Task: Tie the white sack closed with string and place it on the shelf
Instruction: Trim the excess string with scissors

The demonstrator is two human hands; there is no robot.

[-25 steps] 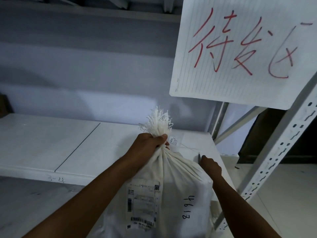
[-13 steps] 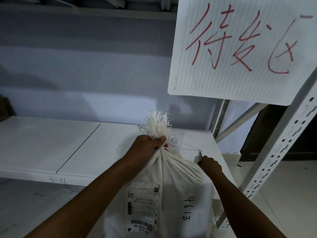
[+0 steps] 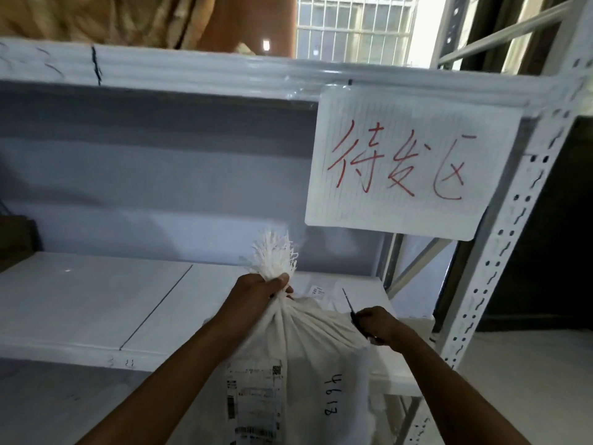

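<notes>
White sack [image 3: 305,345]: left grip [image 3: 256,295] clenches its neck so we can seal it; right grip [image 3: 378,324] pinches a dark tool [image 3: 348,303].

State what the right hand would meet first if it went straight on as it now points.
Probably the white sack: the right hand, holding a thin dark tool, points up-left at its gathered cloth. Depth is unclear; it could pass behind.

Matt woven cloth sack [image 3: 308,354] with frayed top; painted metal shelf [image 3: 96,303], seemingly smooth; lined paper sign [image 3: 407,162].
</notes>
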